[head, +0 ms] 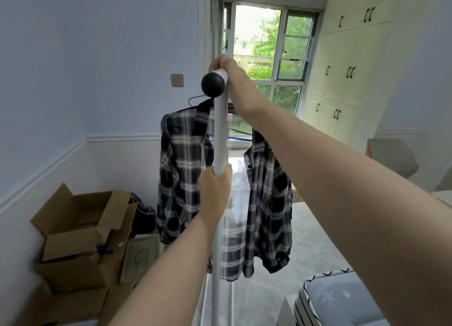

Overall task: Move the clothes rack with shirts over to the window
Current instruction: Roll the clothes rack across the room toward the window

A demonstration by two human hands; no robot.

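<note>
A white clothes rack (219,135) with a black ball cap stands right in front of me, seen end-on. A black-and-white plaid shirt (182,179) hangs from its top bar on a hanger, and plaid cloth (267,203) also shows to the right of the post. My right hand (226,65) is closed over the top bar just behind the ball. My left hand (215,182) grips the white upright post lower down. The window (266,54) is straight ahead at the far end of the room, beyond the rack.
Open cardboard boxes (80,237) are stacked on the floor at the left wall. A striped blue cushion (342,301) lies at the lower right. White cupboards (347,76) line the right wall, with a grey chair (391,159) nearby. Pale floor (305,228) runs toward the window.
</note>
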